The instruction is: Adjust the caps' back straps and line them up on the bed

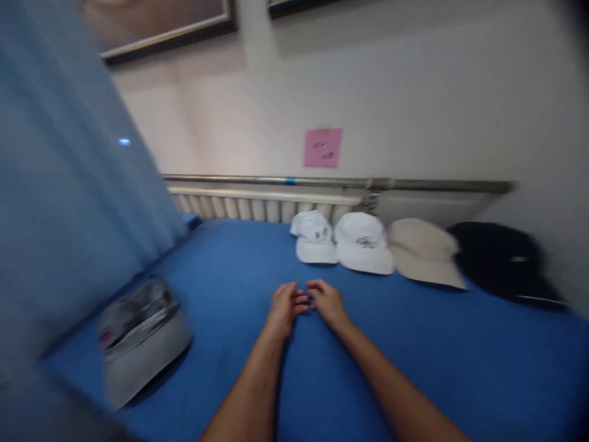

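Observation:
My left hand (284,307) and my right hand (326,301) rest close together on the blue sheet (414,356), fingertips nearly touching. The picture is smeared by motion, so I cannot tell whether the fingers hold anything. Just beyond the hands lies a row of caps: a small white cap (315,236), a larger white cap (363,242), a beige cap (426,252) and a black cap (504,261) at the right.
A grey box-like object (142,337) sits on the sheet at the left. A pale blue curtain (59,184) hangs along the left side. A metal rail (322,182) and slatted headboard run along the wall, with a pink note (323,147) above.

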{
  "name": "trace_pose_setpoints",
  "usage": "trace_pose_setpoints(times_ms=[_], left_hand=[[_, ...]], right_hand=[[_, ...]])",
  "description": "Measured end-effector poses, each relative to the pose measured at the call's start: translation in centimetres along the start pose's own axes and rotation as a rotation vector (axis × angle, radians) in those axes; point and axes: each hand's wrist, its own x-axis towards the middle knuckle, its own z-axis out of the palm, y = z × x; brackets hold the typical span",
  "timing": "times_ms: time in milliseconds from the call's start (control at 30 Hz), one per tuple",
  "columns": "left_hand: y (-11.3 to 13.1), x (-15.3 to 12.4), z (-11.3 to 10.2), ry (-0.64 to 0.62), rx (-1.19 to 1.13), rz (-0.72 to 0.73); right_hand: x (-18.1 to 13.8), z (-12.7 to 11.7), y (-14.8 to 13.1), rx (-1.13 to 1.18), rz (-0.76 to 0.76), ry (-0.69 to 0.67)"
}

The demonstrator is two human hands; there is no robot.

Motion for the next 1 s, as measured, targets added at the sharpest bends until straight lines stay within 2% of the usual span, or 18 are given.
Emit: trace_pose_setpoints(times_ms=[133,267,400,533,633,733,800,867,1000], left_hand=[[-0.5,-0.3,-1.4,0.059,0.031,0.089],[-1.0,-3.4,-4.2,0.128,0.018,0.184],[-0.6,-8.0,-8.6,0.216,-0.132,0.261],[0.6,-11.9,-13.6,0.408,-0.337,0.322],[2.5,-13.4,-17.3,0.523,-0.452,0.353],[4.8,-13.6,-19.9,0.578,-0.543,0.375],[5.9,-13.2,-20.7,0.577,-0.572,0.382],[6.3,-12.9,-20.5,0.568,-0.575,0.391],[4.3,-13.7,-18.1,0.443,-0.504,0.4]], right_hand=[[-1.9,-0.7,1.2,-0.008,-0.053,-0.065],[-3.8,-1.5,1.7,-0.1,-0.176,-0.042],[-5.3,-2.3,1.8,-0.165,-0.227,-0.034],[-6.1,-2.9,2.1,-0.163,-0.229,-0.045],[-6.6,-3.2,2.3,-0.114,-0.218,-0.049],[-7.4,-3.6,2.5,-0.053,-0.186,-0.061],[-8.1,-4.0,2.5,-0.021,-0.168,-0.065],[-9.0,-4.4,2.5,0.0,-0.158,-0.059],[-10.6,-5.1,2.7,0.07,-0.137,-0.07]])
